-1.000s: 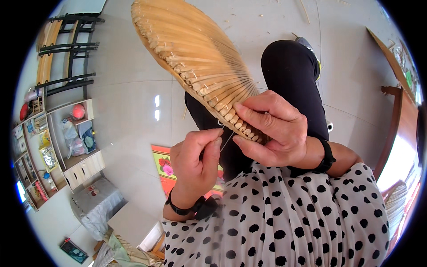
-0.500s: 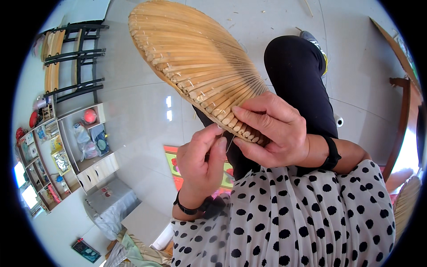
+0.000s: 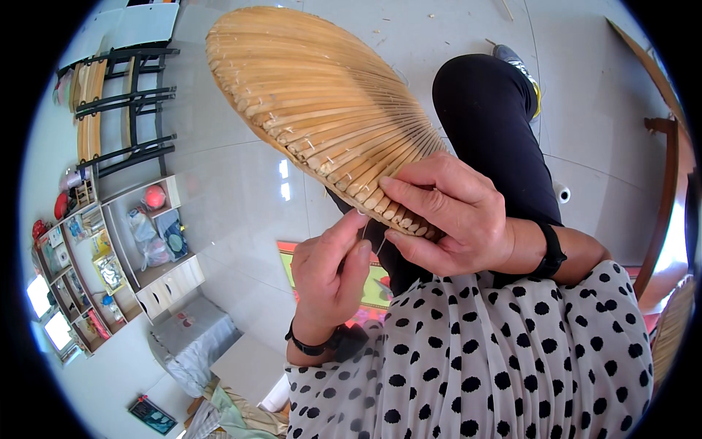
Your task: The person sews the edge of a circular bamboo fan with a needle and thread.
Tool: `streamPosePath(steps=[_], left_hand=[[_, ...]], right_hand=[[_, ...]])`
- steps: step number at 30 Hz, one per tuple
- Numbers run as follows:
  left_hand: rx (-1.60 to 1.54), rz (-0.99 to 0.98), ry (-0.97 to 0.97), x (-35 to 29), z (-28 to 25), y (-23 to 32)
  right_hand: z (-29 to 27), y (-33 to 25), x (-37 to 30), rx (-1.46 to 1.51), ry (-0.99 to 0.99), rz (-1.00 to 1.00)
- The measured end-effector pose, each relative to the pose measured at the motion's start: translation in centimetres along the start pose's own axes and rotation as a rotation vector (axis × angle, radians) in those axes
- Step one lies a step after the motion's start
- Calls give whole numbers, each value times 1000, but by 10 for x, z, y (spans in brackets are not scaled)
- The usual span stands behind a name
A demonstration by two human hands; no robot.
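A tan palm-leaf fan (image 3: 314,95) with radiating pleats is tilted above my lap. Short pale stitches run along its thick rim. My right hand (image 3: 457,212) grips the fan's near edge, thumb underneath and fingers on top. Just left of it, my left hand (image 3: 329,274) is closed in a pinch below the rim, its index fingertip touching the edge. A fine thread (image 3: 380,245) hangs between the two hands and seems to run into the left fingers. Whether a needle is in that pinch is too small to make out.
Below the hands lies a colourful mat (image 3: 376,293), partly covered by my left arm. My black-trousered leg (image 3: 486,132) stretches forward on the tiled floor. At left stand a shelf unit (image 3: 153,274) and black-framed folded furniture (image 3: 131,102). A white roll (image 3: 561,192) and wooden furniture (image 3: 662,197) are at right.
The view has shifted slightly, so the surroundings sit a bit further right. The left thumb has moved a little down from the rim, and more thread shows. The right grip is unchanged.
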State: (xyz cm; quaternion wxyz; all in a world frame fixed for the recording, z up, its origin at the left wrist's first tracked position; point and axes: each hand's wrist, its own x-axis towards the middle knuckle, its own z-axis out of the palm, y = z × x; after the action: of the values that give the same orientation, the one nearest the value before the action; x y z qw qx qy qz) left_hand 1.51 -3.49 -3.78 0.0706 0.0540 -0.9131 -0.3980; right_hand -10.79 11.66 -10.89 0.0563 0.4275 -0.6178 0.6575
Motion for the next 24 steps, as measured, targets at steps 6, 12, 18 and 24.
streamPosePath(steps=[6, 12, 18, 24], left_hand=[[29, -26, -7, -1, -1, 4], [17, 52, -95, 1, -9, -4], [112, 53, 17, -1, -1, -5], [153, 50, 180, 1, 14, -8]], right_hand=[[0, -1, 1, -3, -9, 3], [-1, 0, -1, 5, -13, 17], [1, 3, -2, 22, 17, 10], [1, 5, -3, 48, 21, 3]])
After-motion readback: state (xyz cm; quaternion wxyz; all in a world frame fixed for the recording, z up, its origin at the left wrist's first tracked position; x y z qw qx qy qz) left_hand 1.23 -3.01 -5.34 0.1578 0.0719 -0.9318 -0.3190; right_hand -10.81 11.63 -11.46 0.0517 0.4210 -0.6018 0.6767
